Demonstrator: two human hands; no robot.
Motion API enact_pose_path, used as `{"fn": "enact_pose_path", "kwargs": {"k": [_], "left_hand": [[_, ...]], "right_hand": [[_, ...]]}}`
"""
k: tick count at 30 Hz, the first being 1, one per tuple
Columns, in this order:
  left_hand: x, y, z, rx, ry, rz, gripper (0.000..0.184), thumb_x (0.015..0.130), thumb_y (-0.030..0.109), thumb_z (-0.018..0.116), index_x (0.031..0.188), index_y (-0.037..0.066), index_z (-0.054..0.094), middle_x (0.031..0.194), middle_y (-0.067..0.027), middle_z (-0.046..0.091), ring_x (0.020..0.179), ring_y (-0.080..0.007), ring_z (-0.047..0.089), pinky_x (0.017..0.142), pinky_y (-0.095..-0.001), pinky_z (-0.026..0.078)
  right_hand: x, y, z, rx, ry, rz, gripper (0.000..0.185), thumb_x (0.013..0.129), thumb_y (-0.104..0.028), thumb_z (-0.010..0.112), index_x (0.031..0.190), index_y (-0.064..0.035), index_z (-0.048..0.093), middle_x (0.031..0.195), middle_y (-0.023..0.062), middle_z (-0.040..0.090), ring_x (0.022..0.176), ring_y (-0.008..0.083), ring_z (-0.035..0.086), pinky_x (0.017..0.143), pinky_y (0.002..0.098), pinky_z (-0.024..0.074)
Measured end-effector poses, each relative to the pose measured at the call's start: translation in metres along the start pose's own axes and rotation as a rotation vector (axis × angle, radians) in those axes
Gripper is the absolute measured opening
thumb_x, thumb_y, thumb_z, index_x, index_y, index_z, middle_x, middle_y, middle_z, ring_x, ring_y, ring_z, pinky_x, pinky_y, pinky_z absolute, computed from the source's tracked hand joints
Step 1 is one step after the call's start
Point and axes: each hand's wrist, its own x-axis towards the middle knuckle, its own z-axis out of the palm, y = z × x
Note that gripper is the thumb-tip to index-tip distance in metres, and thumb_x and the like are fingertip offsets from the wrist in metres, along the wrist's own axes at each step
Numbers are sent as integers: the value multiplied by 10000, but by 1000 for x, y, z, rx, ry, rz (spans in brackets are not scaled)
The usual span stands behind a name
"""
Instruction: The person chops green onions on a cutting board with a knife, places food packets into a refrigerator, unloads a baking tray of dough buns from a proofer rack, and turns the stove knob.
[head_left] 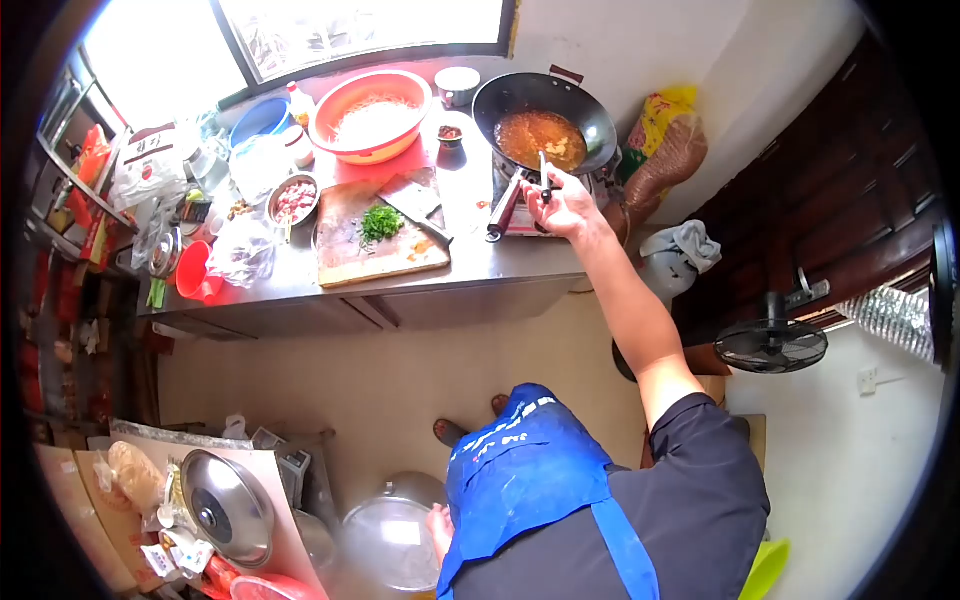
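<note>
My right hand [565, 208] is stretched out over the counter, its fingers wrapped round a long-handled cooking utensil [544, 172]. The utensil's metal shaft reaches into a black wok [597, 125], and its head is hidden in the reddish-brown liquid [540, 137]. The wok sits on a burner, its dark handle [504, 208] pointing back towards me beside the hand. My left hand [439, 528] hangs low by my blue apron [530, 450], near a round metal lid [392, 545]; its fingers are mostly hidden.
On the counter, a cutting board [345, 262] holds chopped greens [380, 224] and a cleaver [412, 203]. Behind it stand a large red basin [322, 125] and a small bowl of sauce [450, 135]. A bowl of chopped meat [294, 200] lies left. A fan [770, 345] is at right.
</note>
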Motion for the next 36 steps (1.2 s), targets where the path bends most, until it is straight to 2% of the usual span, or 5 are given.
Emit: {"fn": "enact_pose_path", "kwargs": {"k": [14,23,26,28,36], "left_hand": [[18,55,2,81,35,29,406,1010,329,508,1272,19,500,1148,-197,614,841,-298,660,656,-385,539],[-35,58,13,97,31,-25,380,1024,326,460,1196,-7,522,1081,-186,631,877,-259,647,739,-367,533],[-51,64,23,101,19,-12,393,1026,331,452,1200,-16,517,1101,-192,622,924,-262,637,789,-373,524],[-53,67,23,197,-23,51,432,1024,341,453,1238,-33,498,1163,-206,598,1006,-278,616,862,-389,501],[12,49,-1,182,-73,36,442,1011,340,502,1264,-22,495,1165,-192,594,975,-264,625,800,-362,512]], "right_hand": [[-12,-16,-7,47,93,-17,286,990,-157,495,1078,115,503,934,169,603,751,191,631,597,232,594],[-48,7,-34,-86,226,-110,888,945,-542,530,1420,128,194,1158,264,549,982,385,644,885,489,567],[-49,50,-113,-163,376,-168,602,950,-556,508,1076,31,544,950,191,638,842,327,654,745,444,577],[-57,84,-185,-98,272,238,627,980,-581,396,964,-25,684,907,166,680,898,318,647,850,467,530],[-128,195,-206,62,626,226,532,1034,-356,376,600,-73,500,1034,212,668,969,319,631,945,497,499]]}}
